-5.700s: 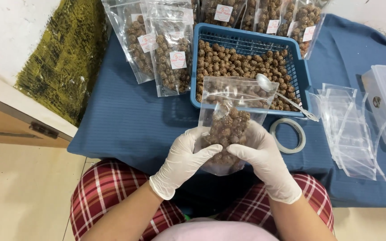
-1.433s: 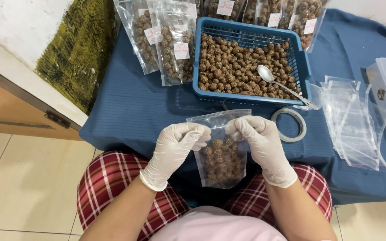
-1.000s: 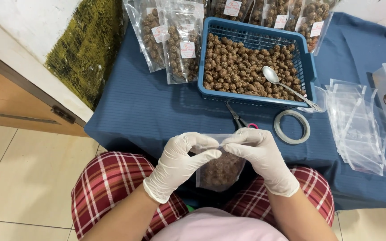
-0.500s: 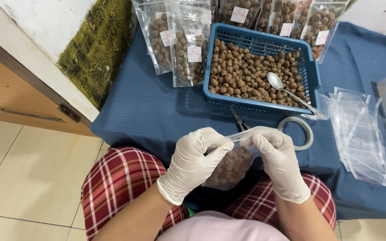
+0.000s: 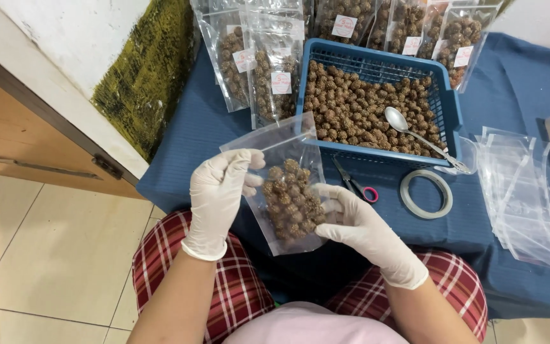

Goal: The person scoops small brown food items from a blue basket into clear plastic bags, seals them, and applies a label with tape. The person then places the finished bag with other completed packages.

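Clear bag [image 5: 288,185] of brown sesame-coated balls, held above the lap between both gloved hands, tilted with its open top toward upper left. Left hand [image 5: 216,194] closed on the bag's left edge near the top, thumb in front, fingers curled behind. Right hand [image 5: 358,223] gripping the bag's lower right side, fingers [image 5: 326,191] pressed against the plastic. Red plaid trousers [image 5: 237,286] below the wrists. Just past the bag, on the blue cloth [image 5: 192,146] covering the table: small scissors [image 5: 351,183] with a pink handle ring, then a roll of clear tape [image 5: 426,193] lying flat beside them. Behind those, a blue basket [image 5: 450,114] full of the same brown balls, with a metal spoon [image 5: 418,137] resting in it, handle over the right rim. Filled, labelled bags [image 5: 265,70] leaning up at the basket's left and far side. Stack of empty clear bags [image 5: 523,191] to the right, well apart from the hands. Green mat [image 5: 148,76] against the wall at left.
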